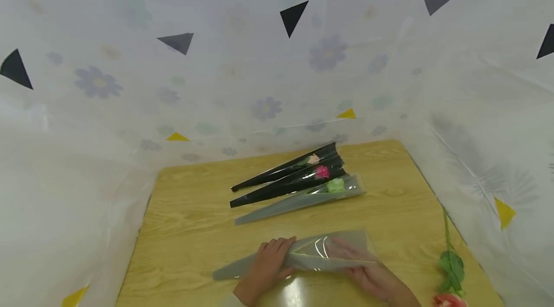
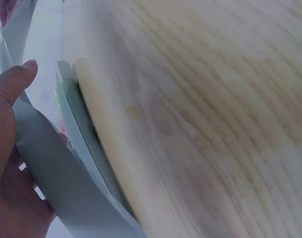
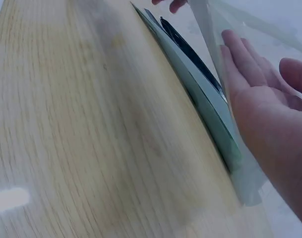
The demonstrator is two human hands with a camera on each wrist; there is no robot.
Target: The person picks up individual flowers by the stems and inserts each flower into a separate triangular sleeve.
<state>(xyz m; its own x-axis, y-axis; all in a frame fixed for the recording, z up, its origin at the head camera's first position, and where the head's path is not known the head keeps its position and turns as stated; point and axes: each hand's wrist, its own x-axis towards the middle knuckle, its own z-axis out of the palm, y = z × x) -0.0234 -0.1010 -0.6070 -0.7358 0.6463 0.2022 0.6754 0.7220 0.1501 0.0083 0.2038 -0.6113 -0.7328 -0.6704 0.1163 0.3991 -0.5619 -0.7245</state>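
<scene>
A grey, part-clear flower wrapping sleeve [image 1: 318, 251] lies across in front of me, its narrow end left and its wide mouth right. My left hand [image 1: 267, 264] grips it around the middle, the thumb on the near side; in the left wrist view, the grey sleeve [image 2: 56, 168] passes along the palm. At the wide mouth is my right hand [image 1: 368, 275], its fingers showing through the clear film. In the right wrist view the fingers [image 3: 247, 62] are extended along the film, the thumb apart from it. Whether they are inside or behind the film I cannot tell.
Beyond lie a grey sleeve with a green flower [image 1: 335, 185], a black one with a magenta flower [image 1: 322, 172] and a black one with a pale pink flower [image 1: 313, 159]. A loose pink-red rose [image 1: 450, 300] lies at the right edge of the wooden table [image 1: 186, 220].
</scene>
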